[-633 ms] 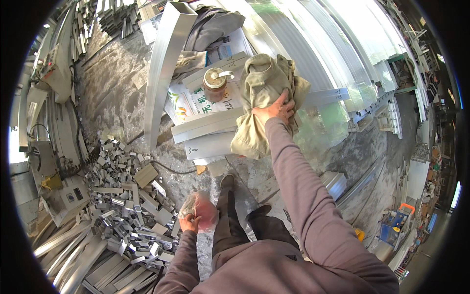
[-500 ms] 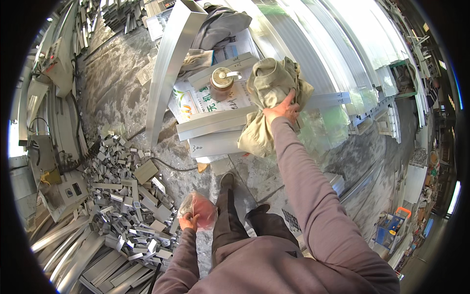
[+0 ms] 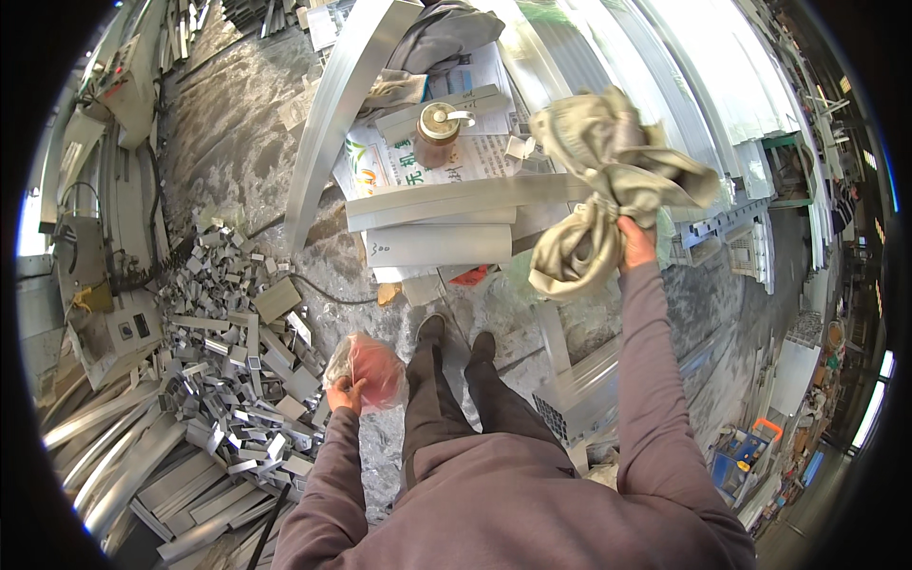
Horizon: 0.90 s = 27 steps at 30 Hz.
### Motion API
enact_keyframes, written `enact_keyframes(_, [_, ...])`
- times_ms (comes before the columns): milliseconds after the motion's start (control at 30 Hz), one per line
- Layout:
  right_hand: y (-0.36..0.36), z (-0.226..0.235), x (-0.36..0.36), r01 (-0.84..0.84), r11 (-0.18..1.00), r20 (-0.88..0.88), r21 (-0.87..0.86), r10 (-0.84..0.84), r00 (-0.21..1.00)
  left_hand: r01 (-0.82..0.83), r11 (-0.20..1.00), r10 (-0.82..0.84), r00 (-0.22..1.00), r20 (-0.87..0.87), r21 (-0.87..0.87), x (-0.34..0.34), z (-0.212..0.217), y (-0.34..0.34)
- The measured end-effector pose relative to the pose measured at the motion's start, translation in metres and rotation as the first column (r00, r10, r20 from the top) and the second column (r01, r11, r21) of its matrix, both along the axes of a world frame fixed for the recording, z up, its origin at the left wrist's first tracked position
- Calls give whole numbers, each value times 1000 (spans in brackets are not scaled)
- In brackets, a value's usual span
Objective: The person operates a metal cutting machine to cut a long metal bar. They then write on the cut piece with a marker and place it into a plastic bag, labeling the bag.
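Observation:
My right hand (image 3: 637,242) is closed on a bunched khaki cloth garment (image 3: 608,190), lifted at the right end of the work surface and slightly blurred by motion. Low on the left, my left hand (image 3: 345,393) pinches the gathered side of a clear plastic bag (image 3: 372,369) with something red or pink inside; what it is I cannot make out. Left of the garment, a lidded jar (image 3: 436,138) with a white handle stands on printed paper sheeting (image 3: 389,166). In front of it lies a long aluminium profile (image 3: 456,202), its right part behind the cloth.
Metal offcuts (image 3: 256,370) are heaped on the floor at left, beside a machine (image 3: 109,313). A tall aluminium profile (image 3: 337,114) rises left of the jar. Grey cloth (image 3: 445,36) lies behind. Long film-wrapped profiles (image 3: 655,85) fill the far right; a blue toolbox (image 3: 736,465) sits lower right.
My right hand has gripped the khaki garment and raised it to the right, uncovering part of the paper and profile. My left hand with the bag has shifted slightly left. My feet are closer together.

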State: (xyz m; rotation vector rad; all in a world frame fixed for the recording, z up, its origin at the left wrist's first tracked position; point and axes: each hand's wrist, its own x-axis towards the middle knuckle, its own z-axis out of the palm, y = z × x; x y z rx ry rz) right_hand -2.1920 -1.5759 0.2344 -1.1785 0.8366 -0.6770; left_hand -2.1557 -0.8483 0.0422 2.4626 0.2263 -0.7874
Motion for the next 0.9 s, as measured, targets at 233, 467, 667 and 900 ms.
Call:
enact_keyframes(233, [57, 12, -209, -137, 844, 236, 518, 13, 972, -277, 956, 287, 951, 113, -96, -71, 55, 37])
enact_keyframes(467, [145, -80, -337, 55, 643, 76, 764, -175, 982, -317, 932, 355, 896, 265, -177, -87, 90, 70])
enact_keyframes(667, [247, -178, -329, -301, 396, 327, 867, 2, 945, -370, 882, 418, 900, 124, -292, -48, 77, 67])
enact_keyframes(900, [339, -312, -197, 164, 688, -378, 707, 172, 910, -477, 790, 460, 876, -142, -385, 12, -21, 101])
